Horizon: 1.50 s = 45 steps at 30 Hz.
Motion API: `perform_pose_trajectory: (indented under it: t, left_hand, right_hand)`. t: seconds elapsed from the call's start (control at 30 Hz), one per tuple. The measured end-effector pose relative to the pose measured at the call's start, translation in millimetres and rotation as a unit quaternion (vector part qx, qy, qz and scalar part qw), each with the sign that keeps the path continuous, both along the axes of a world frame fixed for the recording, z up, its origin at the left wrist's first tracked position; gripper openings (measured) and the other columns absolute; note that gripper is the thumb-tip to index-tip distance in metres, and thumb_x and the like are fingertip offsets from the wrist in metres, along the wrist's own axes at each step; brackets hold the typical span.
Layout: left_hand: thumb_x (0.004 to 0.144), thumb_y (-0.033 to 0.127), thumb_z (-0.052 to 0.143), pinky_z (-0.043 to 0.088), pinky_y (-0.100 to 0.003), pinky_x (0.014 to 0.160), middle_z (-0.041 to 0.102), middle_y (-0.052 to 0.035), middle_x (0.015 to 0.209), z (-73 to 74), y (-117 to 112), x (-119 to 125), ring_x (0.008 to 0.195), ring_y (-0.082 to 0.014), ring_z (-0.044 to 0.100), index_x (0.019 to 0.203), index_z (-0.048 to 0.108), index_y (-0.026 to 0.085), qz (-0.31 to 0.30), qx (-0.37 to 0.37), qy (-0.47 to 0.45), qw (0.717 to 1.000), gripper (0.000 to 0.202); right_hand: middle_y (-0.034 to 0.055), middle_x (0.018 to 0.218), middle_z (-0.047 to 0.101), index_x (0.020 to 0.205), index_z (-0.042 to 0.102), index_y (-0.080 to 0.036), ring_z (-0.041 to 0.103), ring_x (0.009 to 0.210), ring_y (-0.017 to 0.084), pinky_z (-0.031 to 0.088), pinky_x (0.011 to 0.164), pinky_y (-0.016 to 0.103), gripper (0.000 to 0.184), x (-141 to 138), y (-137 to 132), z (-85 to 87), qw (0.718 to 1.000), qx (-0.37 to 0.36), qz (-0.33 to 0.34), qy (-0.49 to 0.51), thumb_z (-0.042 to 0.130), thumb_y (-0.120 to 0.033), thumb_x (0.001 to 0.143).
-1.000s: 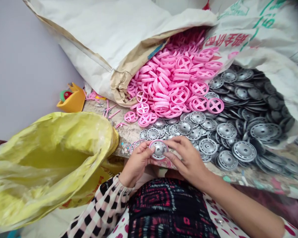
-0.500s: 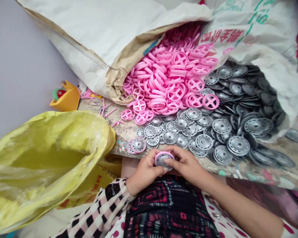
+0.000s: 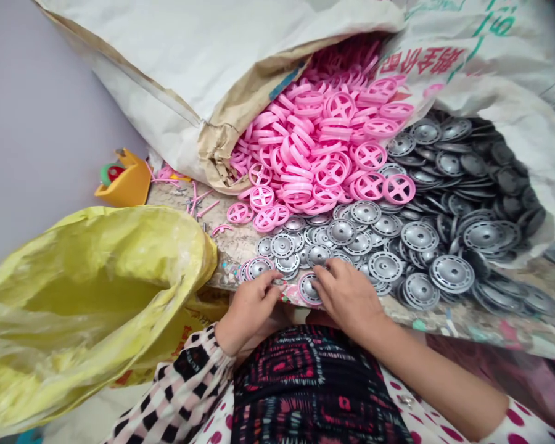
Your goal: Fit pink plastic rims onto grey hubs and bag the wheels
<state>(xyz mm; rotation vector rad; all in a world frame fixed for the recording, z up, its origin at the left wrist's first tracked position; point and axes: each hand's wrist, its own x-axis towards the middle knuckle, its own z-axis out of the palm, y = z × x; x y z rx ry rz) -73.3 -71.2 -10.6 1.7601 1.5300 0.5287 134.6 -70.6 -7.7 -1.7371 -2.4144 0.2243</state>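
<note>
My left hand (image 3: 253,306) is low over the table's front edge, its thumb and fingers a little apart with nothing between them. Just beyond its fingertips lies a grey disc on a pink ring (image 3: 261,267). My right hand (image 3: 350,300) reaches over the near side of the grey hubcap-like discs (image 3: 370,213), fingers bent and apart. Its thumb side overlaps the edge of a pink-rimmed grey wheel (image 3: 308,290) lying at the table edge. Its fingertips come close to a loose grey disc (image 3: 319,254); whether they touch it is unclear.
Pink spoked wheels (image 3: 335,172) spill from a paper-lined white sack (image 3: 166,55). Grey discs pour from another white sack (image 3: 527,135) at right. An open yellow bag (image 3: 97,216) stands at left. A yellow-orange holder (image 3: 132,182) and thin pink pieces (image 3: 194,200) lie behind it.
The pink-rimmed grey wheel that both hands held is now down at the table edge. My hands have parted, the left moving left and the right forward to the discs.
</note>
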Motion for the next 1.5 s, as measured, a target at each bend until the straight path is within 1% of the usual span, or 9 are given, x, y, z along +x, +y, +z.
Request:
perform_pose_trajectory:
  t: [0.13, 0.33, 0.6, 0.77, 1.13, 1.23, 1.3, 1.37, 1.5]
  left_hand:
    - [0.09, 0.031, 0.051, 0.045, -0.028, 0.074, 0.071, -0.0027, 0.089, -1.9, 10.5, -5.8, 0.081, -0.0167, 0.064, 0.105, 0.066, 0.02, 0.017, 0.077, 0.047, 0.996, 0.024]
    - [0.091, 0.025, 0.051, 0.046, -0.028, 0.08, 0.071, -0.0037, 0.096, 13.7, 38.6, -7.2, 0.09, -0.0175, 0.065, 0.101, 0.068, 0.019, 0.014, 0.214, 0.137, 0.967, 0.021]
    - [0.087, 0.026, 0.054, 0.045, -0.034, 0.087, 0.06, -0.0113, 0.114, 14.5, 86.5, -9.8, 0.102, -0.0246, 0.059, 0.12, 0.06, 0.016, 0.035, 0.21, 0.245, 0.946, 0.035]
    - [0.087, 0.026, 0.052, 0.045, -0.034, 0.081, 0.062, -0.0095, 0.098, 7.3, 110.0, -8.3, 0.094, -0.024, 0.059, 0.101, 0.066, 0.017, 0.013, 0.172, 0.309, 0.935, 0.022]
    - [0.09, 0.02, 0.044, 0.047, -0.032, 0.083, 0.058, -0.011, 0.108, 15.0, 91.9, -22.2, 0.095, -0.0204, 0.057, 0.102, 0.064, 0.016, -0.018, 0.268, 0.269, 0.925, 0.024]
    - [0.09, 0.018, 0.043, 0.047, -0.032, 0.081, 0.054, -0.0136, 0.114, 18.1, 79.3, -26.8, 0.093, -0.0198, 0.057, 0.101, 0.064, 0.016, -0.01, 0.288, 0.285, 0.914, 0.024]
    - [0.091, 0.02, 0.043, 0.047, -0.032, 0.076, 0.057, -0.0131, 0.106, 20.2, 69.5, -29.0, 0.087, -0.0197, 0.057, 0.101, 0.065, 0.017, -0.014, 0.279, 0.306, 0.91, 0.025]
    - [0.091, 0.021, 0.041, 0.047, -0.032, 0.071, 0.061, -0.0102, 0.091, 21.6, 59.4, -28.8, 0.08, -0.02, 0.058, 0.104, 0.064, 0.018, -0.038, 0.257, 0.308, 0.915, 0.026]
    - [0.09, 0.021, 0.042, 0.047, -0.033, 0.075, 0.066, -0.0072, 0.085, 22.2, 40.9, -16.7, 0.08, -0.0193, 0.062, 0.104, 0.062, 0.019, -0.072, 0.216, 0.151, 0.962, 0.024]
  right_hand:
    - [0.0091, 0.094, 0.062, 0.108, 0.064, -0.018, 0.052, 0.088, 0.024, 0.037, 0.075, 0.035, 0.028, -16.7, 13.5, 3.0, 0.999, 0.045, 0.018, -0.002, 0.046, -0.036, 0.095]
    - [0.0111, 0.091, 0.058, 0.094, 0.059, -0.016, 0.047, 0.087, 0.027, 0.032, 0.073, 0.037, 0.032, -47.1, 29.9, -2.8, 0.996, 0.081, 0.009, -0.034, 0.054, -0.047, 0.088]
    - [0.0134, 0.107, 0.056, 0.12, 0.054, -0.018, 0.044, 0.092, 0.028, 0.029, 0.074, 0.038, 0.042, -60.0, 46.2, -1.2, 0.993, 0.106, 0.031, -0.038, 0.057, -0.042, 0.086]
    - [0.013, 0.098, 0.058, 0.102, 0.062, -0.017, 0.046, 0.09, 0.027, 0.028, 0.072, 0.038, 0.023, -64.9, 54.7, -1.6, 0.993, 0.091, 0.049, -0.048, 0.048, -0.032, 0.091]
    - [0.0144, 0.092, 0.065, 0.118, 0.059, -0.01, 0.057, 0.081, 0.024, 0.034, 0.072, 0.037, 0.033, -53.6, 68.5, 1.6, 0.978, 0.1, 0.164, -0.084, 0.038, -0.011, 0.093]
    - [0.0127, 0.091, 0.066, 0.115, 0.06, -0.012, 0.06, 0.081, 0.023, 0.038, 0.073, 0.036, 0.032, -41.0, 69.7, 5.9, 0.989, 0.084, 0.119, -0.002, 0.037, -0.012, 0.093]
    - [0.0101, 0.09, 0.066, 0.107, 0.061, -0.015, 0.061, 0.082, 0.022, 0.04, 0.074, 0.034, 0.027, -31.6, 68.5, 7.7, 0.987, 0.064, 0.04, 0.141, 0.039, -0.019, 0.094]
    - [0.0059, 0.086, 0.065, 0.097, 0.059, -0.018, 0.062, 0.077, 0.019, 0.043, 0.068, 0.031, 0.022, -24.8, 65.6, 10.0, 0.935, 0.008, -0.058, 0.35, 0.042, -0.032, 0.094]
    - [-0.003, 0.073, 0.059, 0.082, 0.051, -0.021, 0.058, 0.053, 0.012, 0.04, 0.048, 0.023, 0.031, -21.6, 55.7, 17.5, 0.7, -0.2, -0.191, 0.658, 0.058, -0.051, 0.078]
